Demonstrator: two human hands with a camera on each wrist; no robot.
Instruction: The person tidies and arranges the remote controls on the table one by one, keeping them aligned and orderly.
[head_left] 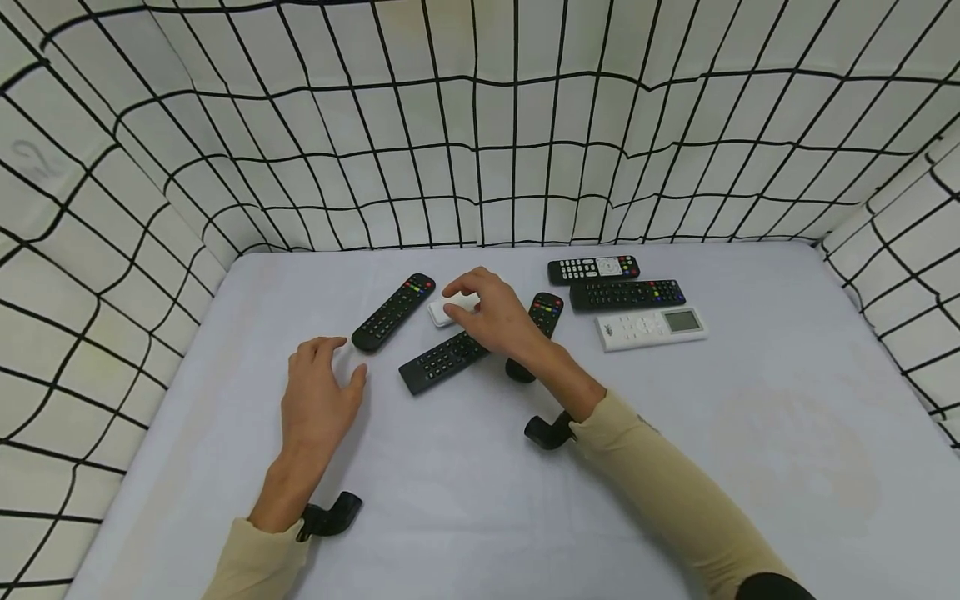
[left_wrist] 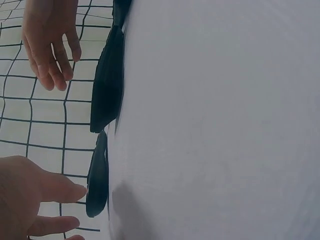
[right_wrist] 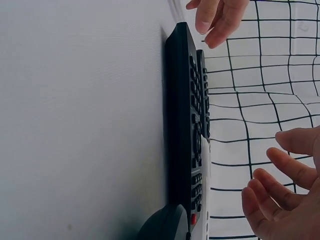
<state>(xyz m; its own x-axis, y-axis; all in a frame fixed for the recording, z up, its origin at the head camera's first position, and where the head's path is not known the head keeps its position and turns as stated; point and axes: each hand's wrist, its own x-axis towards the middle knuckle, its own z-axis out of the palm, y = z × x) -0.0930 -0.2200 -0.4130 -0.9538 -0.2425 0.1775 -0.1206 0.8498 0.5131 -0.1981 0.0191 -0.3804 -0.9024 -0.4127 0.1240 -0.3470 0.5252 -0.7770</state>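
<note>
My right hand (head_left: 498, 315) hovers over a small white object (head_left: 440, 314), its thumb and forefinger apart and curved above it; the hand hides much of this object. In the right wrist view the fingers (right_wrist: 285, 192) are spread with nothing between them. Below that hand lie a black remote control (head_left: 442, 362) pointing up to the right and a second black remote (head_left: 546, 312), partly covered by the wrist. My left hand (head_left: 318, 396) is held with thumb and fingers apart, close to the lower end of another black remote (head_left: 393, 312), and holds nothing.
On the right of the white-covered table (head_left: 480, 500) lie a black remote with white keys (head_left: 592, 268), a black remote with coloured buttons (head_left: 628, 295) and a white remote with a small screen (head_left: 651, 329). Black netting (head_left: 517, 150) over white walls encloses the table.
</note>
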